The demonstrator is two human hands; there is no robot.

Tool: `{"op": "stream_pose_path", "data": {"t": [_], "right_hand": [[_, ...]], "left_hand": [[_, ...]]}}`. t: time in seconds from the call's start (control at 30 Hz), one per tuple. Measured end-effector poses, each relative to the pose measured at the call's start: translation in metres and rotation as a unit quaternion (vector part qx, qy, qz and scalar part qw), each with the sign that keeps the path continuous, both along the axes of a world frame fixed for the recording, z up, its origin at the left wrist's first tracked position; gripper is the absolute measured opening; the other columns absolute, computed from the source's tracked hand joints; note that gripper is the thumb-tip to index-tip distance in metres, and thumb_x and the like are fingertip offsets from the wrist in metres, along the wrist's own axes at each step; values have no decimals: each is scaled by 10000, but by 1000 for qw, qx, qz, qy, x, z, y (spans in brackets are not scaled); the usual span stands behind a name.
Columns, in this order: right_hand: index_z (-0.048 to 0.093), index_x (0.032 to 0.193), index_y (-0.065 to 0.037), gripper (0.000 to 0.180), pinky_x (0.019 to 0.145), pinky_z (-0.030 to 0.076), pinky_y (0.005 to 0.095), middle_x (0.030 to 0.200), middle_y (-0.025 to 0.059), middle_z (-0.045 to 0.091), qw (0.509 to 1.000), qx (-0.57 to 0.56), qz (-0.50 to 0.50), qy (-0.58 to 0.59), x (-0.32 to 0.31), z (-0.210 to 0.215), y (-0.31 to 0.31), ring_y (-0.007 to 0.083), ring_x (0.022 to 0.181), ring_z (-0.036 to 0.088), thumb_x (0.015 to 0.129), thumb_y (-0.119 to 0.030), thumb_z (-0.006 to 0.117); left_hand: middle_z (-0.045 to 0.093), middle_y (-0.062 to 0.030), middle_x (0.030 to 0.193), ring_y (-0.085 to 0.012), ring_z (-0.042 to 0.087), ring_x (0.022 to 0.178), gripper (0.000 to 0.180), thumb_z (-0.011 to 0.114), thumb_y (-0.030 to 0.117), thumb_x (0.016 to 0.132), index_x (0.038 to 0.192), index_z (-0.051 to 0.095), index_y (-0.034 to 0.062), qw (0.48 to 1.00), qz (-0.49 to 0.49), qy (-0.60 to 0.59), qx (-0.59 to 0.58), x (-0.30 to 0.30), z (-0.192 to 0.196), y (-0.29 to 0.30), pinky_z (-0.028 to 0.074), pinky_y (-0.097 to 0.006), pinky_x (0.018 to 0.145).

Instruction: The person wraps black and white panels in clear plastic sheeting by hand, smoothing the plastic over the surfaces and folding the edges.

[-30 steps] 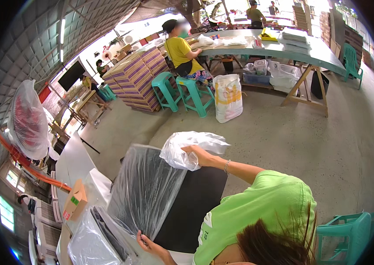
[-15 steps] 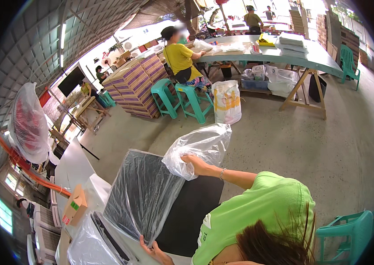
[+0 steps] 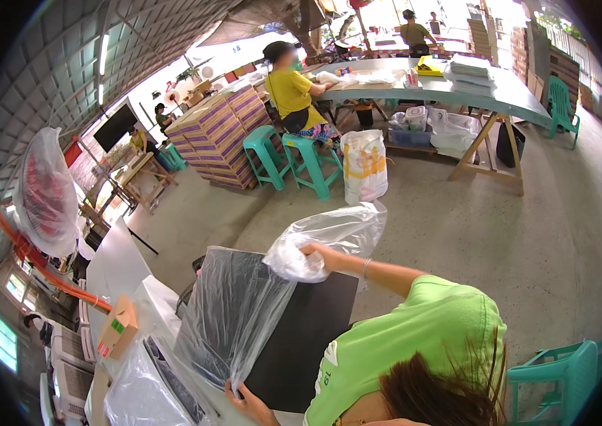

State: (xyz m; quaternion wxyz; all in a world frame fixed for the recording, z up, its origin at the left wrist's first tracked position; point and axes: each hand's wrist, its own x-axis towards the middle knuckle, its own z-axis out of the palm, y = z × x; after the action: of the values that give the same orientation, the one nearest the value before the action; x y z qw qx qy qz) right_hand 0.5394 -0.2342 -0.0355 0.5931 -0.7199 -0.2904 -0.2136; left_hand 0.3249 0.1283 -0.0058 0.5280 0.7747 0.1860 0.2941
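Over the desk (image 3: 111, 259) lies a flat black panel (image 3: 315, 341), its left part under a clear plastic bag (image 3: 226, 312). The right hand (image 3: 323, 257) clutches the bag bunched at the far edge; the left hand (image 3: 250, 406) grips it at the near edge. Drawing both sides evenly should avoid snagged corners.
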Motion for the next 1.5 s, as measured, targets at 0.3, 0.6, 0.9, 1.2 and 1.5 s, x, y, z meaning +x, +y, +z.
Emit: {"op": "stream_pose_path", "data": {"t": [0.3, 0.6, 0.9, 1.2, 1.5], "right_hand": [[696, 721, -113, 155, 407, 451, 378, 698, 41, 657, 537, -621, -555, 134, -24, -50, -356, 221, 664, 660, 773, -176, 564], [662, 1129, -120, 472, 833, 457, 385, 1171, 44, 628, 720, -439, 320, 431, -44, 0, -66, 171, 1051, 561, 818, -474, 629], [362, 1379, -202, 834, 724, 491, 476, 927, 184, 649, 905, -368, 47, 209, -92, 18, 68, 374, 835, 628, 690, -502, 724], [365, 1377, -172, 957, 797, 522, 386, 1237, 157, 567, 962, -273, 3, -10, -118, 48, 180, 317, 1043, 605, 592, -519, 789], [458, 1293, -55, 743, 753, 522, 328, 1222, 92, 577, 958, -129, 234, -108, -152, 104, 225, 245, 880, 624, 633, -90, 796]], "left_hand": [[565, -136, 1087, -261, 527, 1041, 293, 449, -9, 824, 1096, 555, -39, 976, -156, -139, 54, 28, -18, -28, 388, -365, 943], [620, -170, 1024, -320, 587, 978, 365, 429, -46, 707, 1028, 600, -57, 978, -55, -121, 159, -5, 2, -19, 434, -396, 913], [644, -158, 989, -303, 608, 945, 344, 452, -37, 712, 1006, 629, -33, 969, -64, -159, 179, -7, 13, -20, 461, -380, 872], [678, -125, 960, -209, 646, 908, 352, 484, -94, 719, 1007, 660, 6, 971, -90, -172, 140, -51, 106, -7, 475, -283, 802], [694, -108, 959, -189, 663, 905, 382, 513, -98, 675, 1003, 674, 14, 979, 85, -126, 133, -118, 142, -37, 485, -271, 826]]}}
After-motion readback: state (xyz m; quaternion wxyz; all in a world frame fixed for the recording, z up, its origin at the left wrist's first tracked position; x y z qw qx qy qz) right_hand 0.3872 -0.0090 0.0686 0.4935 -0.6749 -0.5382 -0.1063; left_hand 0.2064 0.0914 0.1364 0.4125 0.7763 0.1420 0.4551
